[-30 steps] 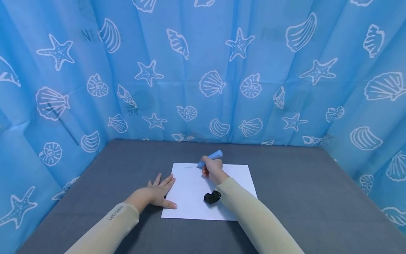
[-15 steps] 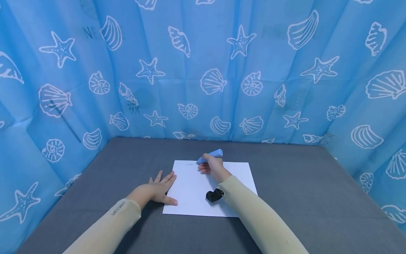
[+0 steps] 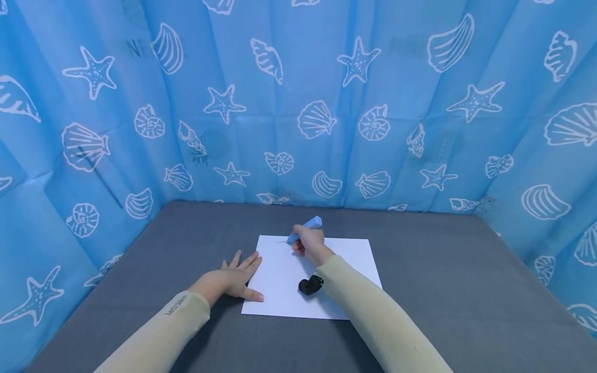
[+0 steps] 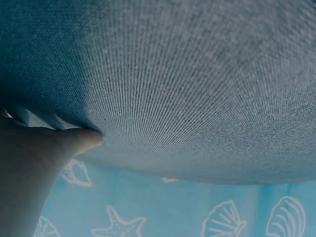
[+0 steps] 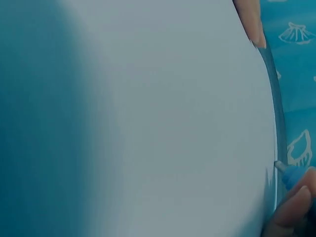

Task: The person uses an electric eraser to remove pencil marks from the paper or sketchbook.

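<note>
A white sheet of paper (image 3: 275,290) lies on the grey cloth-covered table. My right hand (image 3: 311,243) grips a chunky light-blue marker (image 3: 314,223), its tip down at the paper near the far edge. A short thin line (image 3: 282,242) runs left from the tip. In the right wrist view, the blue marker (image 5: 293,174) shows at the lower right between thumb and fingers. My left hand (image 3: 229,281) lies with fingers spread, its fingertips and thumb on the paper's left edge. The left wrist view shows that hand's thumb side (image 4: 54,148) against grey cloth.
The grey table (image 3: 448,280) stretches out on both sides of the paper. A blue curtain (image 3: 289,103) with white shells and starfish hangs behind it and along the sides. A black wrist camera (image 3: 310,286) sits at the right cuff, over the paper.
My right hand and the marker have shifted slightly left along the paper's far edge. The left hand keeps its place on the paper. The head view has moved a little.
</note>
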`<state>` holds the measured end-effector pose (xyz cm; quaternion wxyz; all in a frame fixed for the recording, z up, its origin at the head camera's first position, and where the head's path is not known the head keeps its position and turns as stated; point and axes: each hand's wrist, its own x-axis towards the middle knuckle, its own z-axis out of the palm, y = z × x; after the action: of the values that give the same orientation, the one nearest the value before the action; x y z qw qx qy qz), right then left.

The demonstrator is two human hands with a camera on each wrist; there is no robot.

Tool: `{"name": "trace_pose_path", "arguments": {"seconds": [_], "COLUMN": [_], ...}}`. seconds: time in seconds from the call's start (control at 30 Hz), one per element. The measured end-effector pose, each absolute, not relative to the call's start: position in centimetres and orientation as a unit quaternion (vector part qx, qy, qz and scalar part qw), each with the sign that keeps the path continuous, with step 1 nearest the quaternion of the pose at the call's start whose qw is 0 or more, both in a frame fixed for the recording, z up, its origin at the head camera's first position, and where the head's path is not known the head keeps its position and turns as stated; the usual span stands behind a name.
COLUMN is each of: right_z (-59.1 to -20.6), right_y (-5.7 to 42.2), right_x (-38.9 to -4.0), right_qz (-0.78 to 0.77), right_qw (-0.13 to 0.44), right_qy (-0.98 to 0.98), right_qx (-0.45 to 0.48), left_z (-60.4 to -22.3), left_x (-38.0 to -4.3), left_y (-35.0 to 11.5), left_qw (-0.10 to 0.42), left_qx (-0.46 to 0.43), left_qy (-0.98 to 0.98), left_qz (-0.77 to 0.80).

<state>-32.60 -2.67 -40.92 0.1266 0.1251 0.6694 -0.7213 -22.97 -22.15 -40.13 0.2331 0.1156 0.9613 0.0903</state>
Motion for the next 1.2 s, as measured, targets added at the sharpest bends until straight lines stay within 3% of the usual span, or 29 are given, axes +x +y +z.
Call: {"name": "trace_pose_path", "arguments": {"seconds": [0.13,0.37,0.6,0.8,1.0,1.2], "right_z": [-40.94,-41.15,-41.04,-41.14,-40.95,-40.70], "right_y": [-3.23,-2.66,-3.30,-2.55,-2.79,-2.54], "right_x": [-32.64,-32.96,-32.87,-33.03,-33.02,-32.92], "right_qz": [-0.718,-0.713,-0.714,-0.712,-0.709,-0.695], "right_qw": [0.135,0.092,0.129,0.099,0.132,0.118], "right_qy": [0.673,0.680,0.675,0.679,0.680,0.691], "right_qx": [0.117,0.148,0.130,0.149,0.135,0.159], "left_z": [-40.04,-39.37,-39.37,-39.97,-39.87,-39.66], "left_x": [-22.92,-22.51,-22.66,-22.96,-22.83,-22.77], "left_y": [-22.11,-22.00,-21.90,-21.96,-21.93,-21.93], "left_qw": [0.234,0.233,0.240,0.238,0.236,0.242], "left_qx": [0.113,0.116,0.114,0.113,0.111,0.117], "left_qy": [0.961,0.961,0.960,0.960,0.962,0.959], "left_qz": [0.090,0.090,0.084,0.089,0.084,0.092]}}
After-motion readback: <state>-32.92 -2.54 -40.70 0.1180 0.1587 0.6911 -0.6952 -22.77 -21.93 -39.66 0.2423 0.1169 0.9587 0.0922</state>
